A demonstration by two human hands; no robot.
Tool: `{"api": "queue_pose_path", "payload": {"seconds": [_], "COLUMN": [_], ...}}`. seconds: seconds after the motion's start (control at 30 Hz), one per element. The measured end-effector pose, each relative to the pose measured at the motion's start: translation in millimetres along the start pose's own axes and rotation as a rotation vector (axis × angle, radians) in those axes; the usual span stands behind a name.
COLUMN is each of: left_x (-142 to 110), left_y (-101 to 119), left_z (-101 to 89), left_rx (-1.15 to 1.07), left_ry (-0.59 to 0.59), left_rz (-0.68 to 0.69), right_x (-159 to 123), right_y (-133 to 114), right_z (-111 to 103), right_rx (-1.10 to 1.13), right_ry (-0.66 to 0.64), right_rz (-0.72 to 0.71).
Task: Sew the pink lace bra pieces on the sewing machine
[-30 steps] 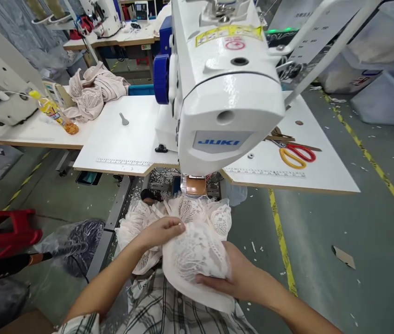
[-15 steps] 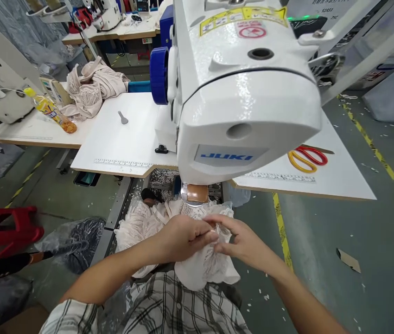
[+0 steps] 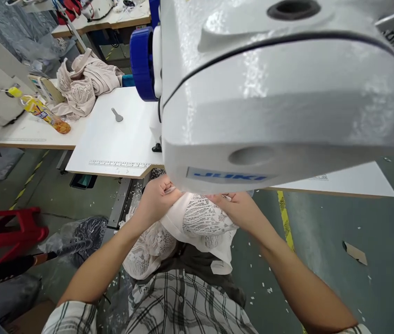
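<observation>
Two pinches on: my left grip (image 3: 155, 200) and right grip (image 3: 243, 209) clamp the lace (image 3: 208, 218) by the machine (image 3: 252, 116); looks light, limp, easily snagged, so I'd favour the plain border (image 3: 174, 218).

The sewing machine head (image 3: 252, 111) stands before you, with your left hand (image 3: 157, 197) and right hand (image 3: 238, 211) beneath its near end and the cloth (image 3: 207, 218) between them. On the tabletop (image 3: 127, 144) left of the machine lies a small tool (image 3: 117, 116); farther left, a bottle (image 3: 42, 111) is beside a cloth pile (image 3: 89, 81). On the floor, a stool (image 3: 21, 227) stands far left, tape (image 3: 285, 220) runs right, and a cardboard scrap (image 3: 356, 253) lies farther right.
</observation>
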State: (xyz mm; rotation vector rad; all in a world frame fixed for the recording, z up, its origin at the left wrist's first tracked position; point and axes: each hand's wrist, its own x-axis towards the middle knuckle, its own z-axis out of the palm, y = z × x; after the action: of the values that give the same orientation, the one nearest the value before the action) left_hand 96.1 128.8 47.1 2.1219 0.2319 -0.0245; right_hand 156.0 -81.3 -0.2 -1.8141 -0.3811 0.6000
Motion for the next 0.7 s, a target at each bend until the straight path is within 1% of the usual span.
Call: {"api": "queue_pose_path", "payload": {"seconds": [0.13,0.27,0.33,0.43,0.5,0.6,0.63,0.67,0.7], "left_x": [2,1,0,-2,-3,-5,-5,-6,-6], "left_y": [2,7,9,8,6,1,0,-2,-4], "left_z": [2.1,1.4,0.3,-2.6,-4.9,-8.0,-8.8,-9.5,-10.1], "left_rx": [-0.005,0.013,0.031,0.075,0.096,0.097,0.099,0.105,0.112], "left_ry": [0.026,0.045,0.029,0.027,0.035,0.038,0.037,0.038,0.037], "left_rz": [0.049,0.045,0.035,0.009,-0.001,-0.014,-0.024,-0.035,-0.045], "right_x": [3,3,3,1,-2,-9,-12,-16,-20], "right_y": [-1,1,8,33,55,83,89,93,97], "right_z": [-3,-5,-4,5,12,21,23,24,25], "right_rx": [-0.016,0.011,0.049,0.182,0.27,0.283,0.261,0.241,0.236], "right_ry": [0.051,0.034,0.014,-0.027,-0.112,-0.365,-0.447,-0.501,-0.523], "right_rz": [-0.027,-0.005,0.019,0.069,0.037,-0.052,-0.044,-0.015,0.024]}}
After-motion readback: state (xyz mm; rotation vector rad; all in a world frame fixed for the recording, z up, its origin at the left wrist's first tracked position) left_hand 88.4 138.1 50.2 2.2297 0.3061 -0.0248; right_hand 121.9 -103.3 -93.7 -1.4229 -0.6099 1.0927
